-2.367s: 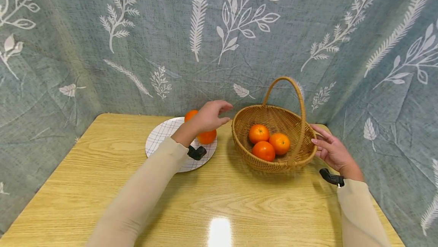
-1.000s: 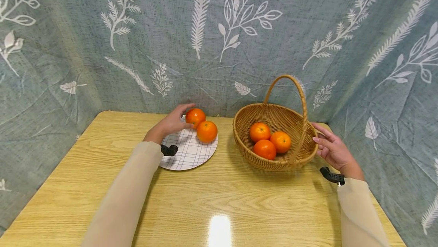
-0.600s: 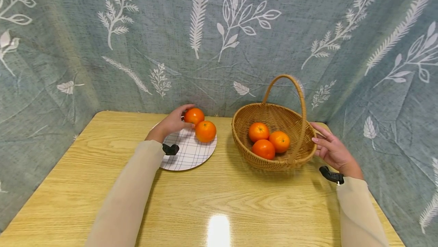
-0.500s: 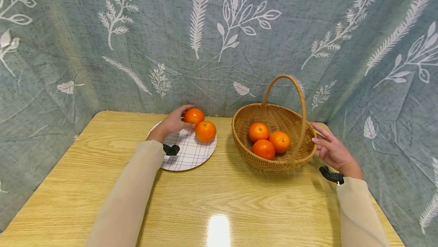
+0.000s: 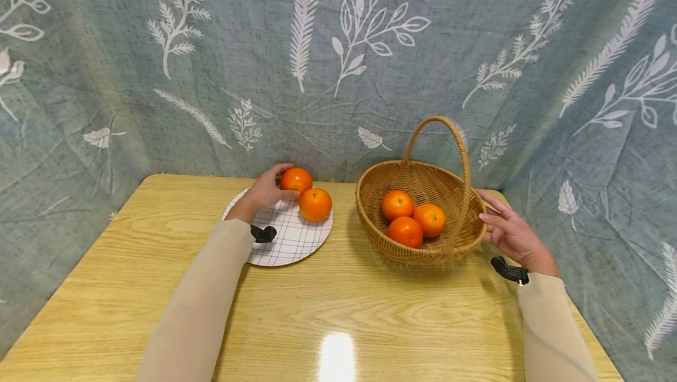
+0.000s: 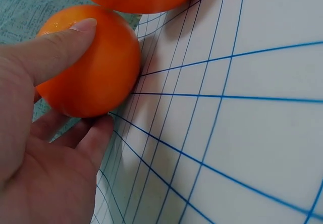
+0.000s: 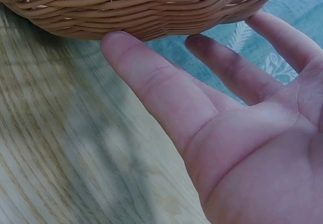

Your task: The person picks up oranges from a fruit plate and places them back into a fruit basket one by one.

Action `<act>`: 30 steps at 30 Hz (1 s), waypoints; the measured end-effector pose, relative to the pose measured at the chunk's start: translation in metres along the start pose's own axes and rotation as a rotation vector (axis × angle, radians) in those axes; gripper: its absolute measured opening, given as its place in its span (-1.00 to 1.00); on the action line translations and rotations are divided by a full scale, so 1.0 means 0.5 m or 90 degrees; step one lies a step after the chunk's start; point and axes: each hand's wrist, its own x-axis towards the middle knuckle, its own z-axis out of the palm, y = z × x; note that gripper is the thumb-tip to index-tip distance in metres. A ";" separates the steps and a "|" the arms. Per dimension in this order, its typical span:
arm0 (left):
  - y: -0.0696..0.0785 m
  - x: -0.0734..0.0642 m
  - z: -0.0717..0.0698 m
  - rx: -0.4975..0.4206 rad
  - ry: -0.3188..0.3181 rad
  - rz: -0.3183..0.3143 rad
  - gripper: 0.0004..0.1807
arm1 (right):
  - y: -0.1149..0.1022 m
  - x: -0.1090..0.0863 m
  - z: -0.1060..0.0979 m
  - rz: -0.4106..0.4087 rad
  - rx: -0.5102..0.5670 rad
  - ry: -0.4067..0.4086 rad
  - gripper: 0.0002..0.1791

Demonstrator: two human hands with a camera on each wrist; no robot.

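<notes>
My left hand (image 5: pixel 264 191) reaches over the back left of a round white plate (image 5: pixel 288 241) with blue grid lines. Its thumb and fingers grip the rear orange (image 5: pixel 296 180), which sits on the plate. In the left wrist view the thumb lies across that orange (image 6: pixel 101 77) and the fingers curl beneath its far side. A second orange (image 5: pixel 315 204) rests against it on the plate. At the right, my right hand (image 5: pixel 515 232) touches the side of a wicker basket (image 5: pixel 378 238). Its fingers (image 7: pixel 151 77) are spread and fairly straight, with tips at the weave.
Three oranges (image 5: pixel 405 231) lie together in the basket, under its tall arched handle (image 5: pixel 461 147). Plate and basket stand apart on a wooden table (image 5: pixel 328 294). A grey-green curtain (image 5: pixel 296 129) with white leaf patterns hangs close behind and along both sides.
My left hand has gone from beside the basket leftward to the plate, and its fingers have closed round the rear orange. My right hand stays at the basket's side.
</notes>
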 end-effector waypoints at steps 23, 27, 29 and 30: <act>0.032 -0.024 -0.019 -0.028 0.039 0.010 -0.12 | 0.002 -0.002 -0.002 0.003 -0.006 -0.004 -0.31; 0.051 -0.029 -0.024 -0.025 0.038 0.019 -0.12 | 0.001 -0.001 -0.001 0.005 -0.008 -0.002 -0.30; 0.060 -0.031 -0.026 -0.023 0.039 0.028 -0.13 | 0.000 -0.001 0.000 0.005 -0.007 0.001 -0.29; 0.065 -0.032 -0.028 -0.023 0.038 0.034 -0.13 | 0.000 -0.001 0.000 0.006 -0.007 0.002 -0.29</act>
